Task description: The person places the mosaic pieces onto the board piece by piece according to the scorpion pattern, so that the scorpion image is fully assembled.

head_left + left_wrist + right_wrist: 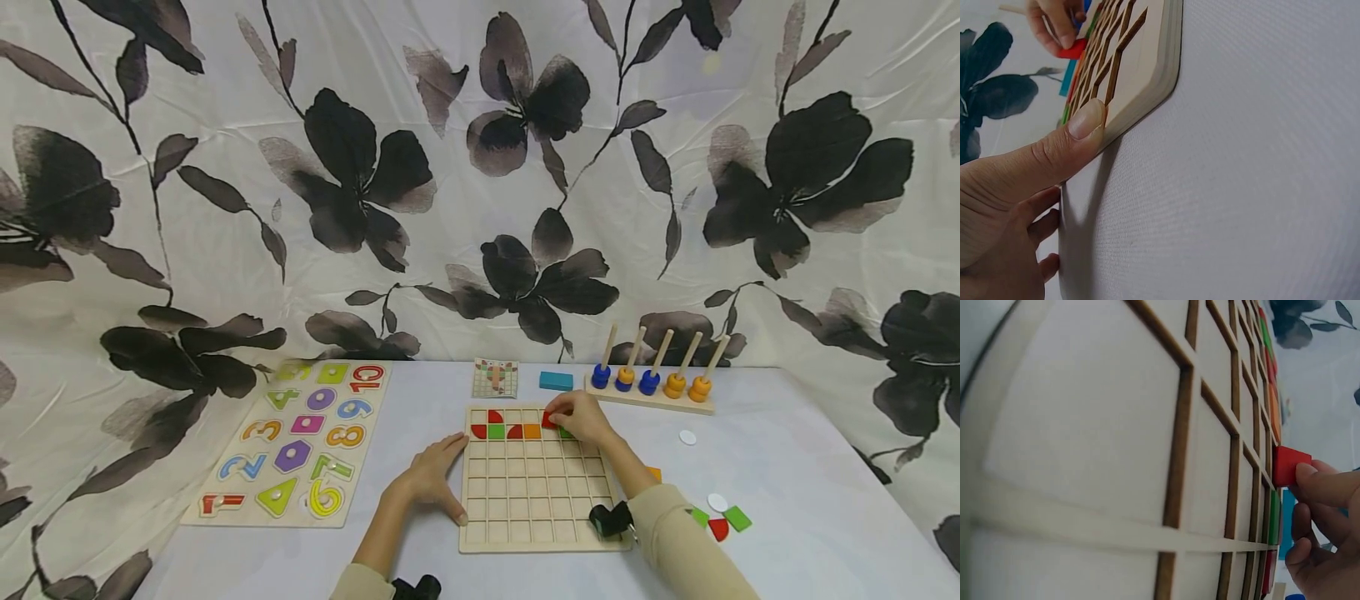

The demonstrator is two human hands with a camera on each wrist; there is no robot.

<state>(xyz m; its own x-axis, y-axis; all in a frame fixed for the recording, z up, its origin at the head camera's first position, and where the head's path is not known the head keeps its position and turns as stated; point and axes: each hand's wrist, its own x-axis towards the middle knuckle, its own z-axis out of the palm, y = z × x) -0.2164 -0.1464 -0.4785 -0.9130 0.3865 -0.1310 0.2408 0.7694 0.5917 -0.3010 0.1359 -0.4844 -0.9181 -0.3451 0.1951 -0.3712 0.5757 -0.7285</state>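
A wooden grid board (536, 489) lies flat on the table, its far rows partly filled with red, green and orange tiles. My right hand (583, 419) pinches a red tile (1290, 465) between thumb and fingers, over a far-row cell beside a green tile (1274, 517). In the right wrist view, the red tile stands up from the board's surface. My left hand (433, 473) rests along the board's left side with fingers spread. Its thumb (1087, 120) presses the board's edge near a rounded corner.
Left of the board lies a number puzzle (292, 450). Behind it are a pattern card (495, 379), a blue block (556, 381) and a peg stand (660, 397) with rings. Loose green tiles (738, 517), a red tile (718, 529) and white discs (717, 502) lie right.
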